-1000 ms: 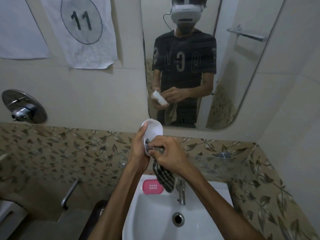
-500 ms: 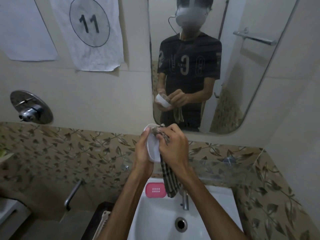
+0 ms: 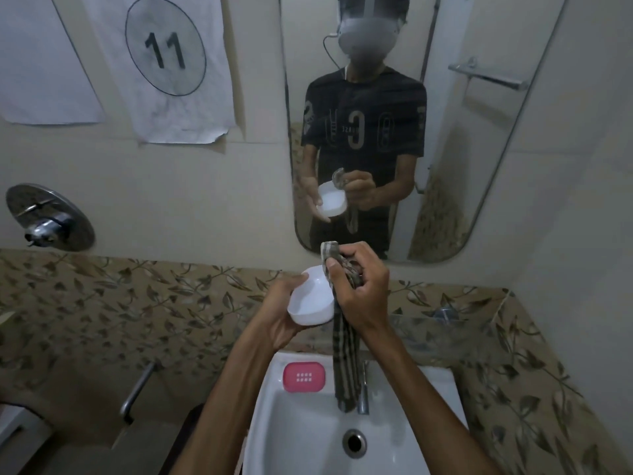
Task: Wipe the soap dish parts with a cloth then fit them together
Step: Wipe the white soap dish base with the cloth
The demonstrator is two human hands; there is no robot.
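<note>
- Hands met at the centre of the frame, above the white sink [image 3: 274,423] whose bowl filled the lower middle.
- Left hand [image 3: 279,318] cupped the white dish [image 3: 311,299] from below and from its left side, fingers curled around it and the thumb resting at the upper rim, so the hand was closed on the dish; the hollow of the dish faced up and toward the camera.
- Right hand [image 3: 359,293] was clenched around the striped cloth [image 3: 346,365], just right of the dish and touching its right edge.
- One bunched end of the cloth stuck up above the right hand's fingers, and the long remainder hung straight down in front of the tap [image 3: 363,392], reaching the upper part of the sink bowl.
- Pink tray [image 3: 303,377], with a small block of drain holes in its middle, lay flat on the sink's back ledge, left of the hanging cloth and below the left hand, well apart from the white dish.
- Drain [image 3: 354,443] sat in the bowl at lower centre.
- Mirror [image 3: 479,166] at upper centre and right reflected the person holding the dish and cloth.
- Paper sheet [image 3: 164,66] marked "11" in a circle hung at upper left, and a round metal wall valve [image 3: 49,217] was at the left edge.
</note>
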